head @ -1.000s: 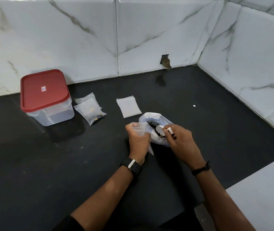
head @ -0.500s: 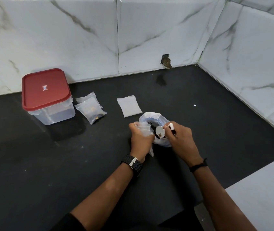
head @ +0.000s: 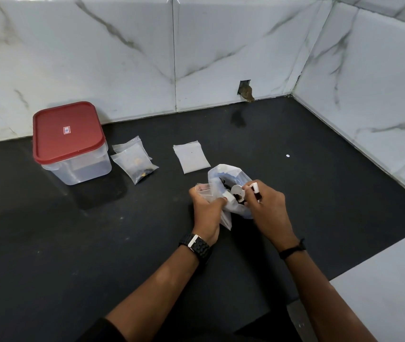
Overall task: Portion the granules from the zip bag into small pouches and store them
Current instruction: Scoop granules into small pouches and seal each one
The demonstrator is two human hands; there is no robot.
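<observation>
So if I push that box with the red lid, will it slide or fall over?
The lidded plastic container would probably slide rather than tip: it looks squat and sits flat on the smooth black counter. It seems light, since its clear walls show little inside. The lid looks shut, so spills seem unlikely.

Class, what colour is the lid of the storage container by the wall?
Red, on the container lid, seen in the head view.
</observation>
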